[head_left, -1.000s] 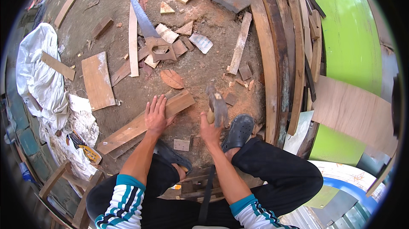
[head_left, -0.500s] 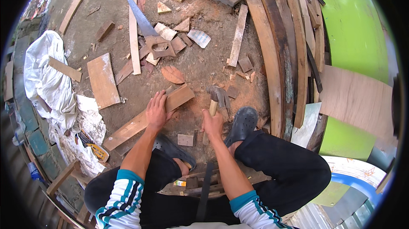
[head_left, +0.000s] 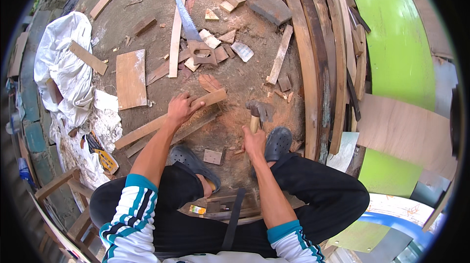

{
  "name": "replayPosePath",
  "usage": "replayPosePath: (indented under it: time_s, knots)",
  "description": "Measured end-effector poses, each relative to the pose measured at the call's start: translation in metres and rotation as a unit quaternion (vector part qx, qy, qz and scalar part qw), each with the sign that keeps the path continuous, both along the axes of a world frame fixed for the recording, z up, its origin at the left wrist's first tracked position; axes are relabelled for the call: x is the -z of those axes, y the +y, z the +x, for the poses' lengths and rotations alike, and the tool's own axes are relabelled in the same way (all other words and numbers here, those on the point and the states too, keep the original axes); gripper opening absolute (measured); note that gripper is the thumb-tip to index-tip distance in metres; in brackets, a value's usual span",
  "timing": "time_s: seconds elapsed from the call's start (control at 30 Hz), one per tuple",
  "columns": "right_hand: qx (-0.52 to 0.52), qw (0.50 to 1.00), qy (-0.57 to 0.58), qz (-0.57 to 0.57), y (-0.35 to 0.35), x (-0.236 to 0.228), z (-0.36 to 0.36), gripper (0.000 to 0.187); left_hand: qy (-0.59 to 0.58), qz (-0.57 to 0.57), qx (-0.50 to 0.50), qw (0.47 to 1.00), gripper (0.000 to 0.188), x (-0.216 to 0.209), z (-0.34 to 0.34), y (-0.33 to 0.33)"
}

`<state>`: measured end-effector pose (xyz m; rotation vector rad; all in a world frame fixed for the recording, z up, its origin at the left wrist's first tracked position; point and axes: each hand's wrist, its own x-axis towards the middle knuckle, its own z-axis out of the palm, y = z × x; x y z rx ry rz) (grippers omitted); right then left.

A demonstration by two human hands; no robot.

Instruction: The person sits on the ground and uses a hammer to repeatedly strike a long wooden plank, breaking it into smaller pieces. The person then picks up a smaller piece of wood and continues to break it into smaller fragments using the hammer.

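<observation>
My left hand [head_left: 180, 110] is wrapped over a short wooden board [head_left: 212, 98], which slants from lower left to upper right with a narrow side facing up. A second, greyish wood strip [head_left: 194, 129] lies on the ground just along its near side. My right hand [head_left: 254, 143] grips a claw hammer by its pale wooden handle [head_left: 254, 124]. The hammer's dark metal head [head_left: 260, 110] points away from me, apart from the board and low over the dirt. Between my feet rests a small wood block [head_left: 212, 156].
Ahead lie a handsaw [head_left: 200, 52], a brown leaf [head_left: 210, 83], a flat wooden panel [head_left: 131, 79] and scattered offcuts. Long planks [head_left: 306, 62] are stacked at right beside a green sheet [head_left: 399, 43] and plywood [head_left: 406, 133]. White sacking [head_left: 63, 67] heaps at left.
My left hand has turned the board from its broad face toward its narrow side, uncovering the strip beside it. My right hand still holds the hammer. The whole view has shifted slightly.
</observation>
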<state>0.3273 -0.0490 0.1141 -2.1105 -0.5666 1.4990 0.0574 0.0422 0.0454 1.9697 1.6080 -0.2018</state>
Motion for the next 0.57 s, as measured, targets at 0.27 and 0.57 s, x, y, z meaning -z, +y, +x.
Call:
replayPosePath:
  time_s: [0.27,0.57]
  knots:
    - [-0.154,0.98,-0.123,0.034,0.031,-0.025,-0.005,0.031,0.025,0.078,-0.015,0.997,0.066,-0.004,0.004,-0.008]
    - [-0.183,0.969,-0.168,-0.011,0.039,-0.027,0.015,0.031,0.096,0.097,0.018,0.99,0.041,0.036,0.024,-0.063]
